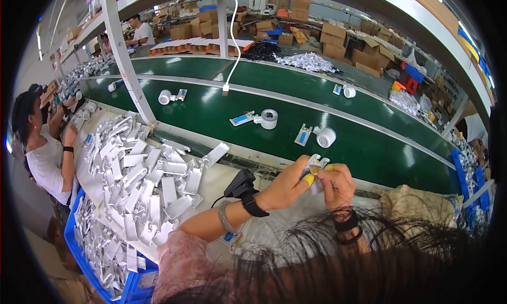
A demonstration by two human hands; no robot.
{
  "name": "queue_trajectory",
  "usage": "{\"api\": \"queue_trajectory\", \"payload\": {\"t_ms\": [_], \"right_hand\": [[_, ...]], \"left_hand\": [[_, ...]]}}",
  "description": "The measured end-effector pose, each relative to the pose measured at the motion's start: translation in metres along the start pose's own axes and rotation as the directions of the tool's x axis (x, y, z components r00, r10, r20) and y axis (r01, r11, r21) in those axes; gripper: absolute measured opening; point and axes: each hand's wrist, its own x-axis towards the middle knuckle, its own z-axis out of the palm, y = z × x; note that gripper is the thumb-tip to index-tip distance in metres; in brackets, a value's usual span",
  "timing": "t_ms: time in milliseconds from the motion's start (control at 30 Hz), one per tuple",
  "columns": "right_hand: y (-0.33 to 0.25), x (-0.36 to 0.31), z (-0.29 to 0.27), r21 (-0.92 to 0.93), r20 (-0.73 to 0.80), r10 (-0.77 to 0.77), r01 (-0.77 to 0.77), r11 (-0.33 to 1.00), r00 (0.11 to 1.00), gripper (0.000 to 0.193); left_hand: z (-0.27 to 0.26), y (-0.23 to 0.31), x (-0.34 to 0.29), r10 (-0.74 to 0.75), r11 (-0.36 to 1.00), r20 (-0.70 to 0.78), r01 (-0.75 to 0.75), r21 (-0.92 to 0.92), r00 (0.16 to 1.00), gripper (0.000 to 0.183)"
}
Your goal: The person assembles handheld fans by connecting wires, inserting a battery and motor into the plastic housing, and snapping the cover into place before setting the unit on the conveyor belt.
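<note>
My left hand (289,186) is closed around a small white bracket-like part (315,160), whose forked end sticks up above the fingers. My right hand (338,185) meets it from the other side, thumb and fingers pinched together at the part's lower edge. Whatever lies between those right fingertips is too small to make out. Yellow covers show on some fingertips. On the near worktop to the left lies a big heap of white brackets (168,190), and a blue bin (71,227) beside it holds many more.
A green conveyor belt (206,100) runs across in front, carrying several white round-headed units (268,119) with flat attached plates. A metal post (122,55) rises at left. A white cable (235,34) hangs down. Right of my hands lies a beige sack (420,206). A co-worker (47,145) stands at far left.
</note>
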Motion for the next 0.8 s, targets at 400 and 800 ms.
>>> {"api": "queue_trajectory", "payload": {"t_ms": [400,800], "right_hand": [[0.001,-0.001,0.005,-0.051,-0.033,-0.033,0.031,0.998,0.999,0.021],[-0.008,0.001,0.006,0.04,-0.017,0.082,-0.082,0.996,0.996,0.019]], "left_hand": [[0.0,-0.006,-0.001,0.027,1.0,-0.037,-0.027,0.004,0.999,0.03],[0.002,-0.006,-0.001,-0.006,0.991,-0.041,0.0,-0.132,0.999,0.024]]}}
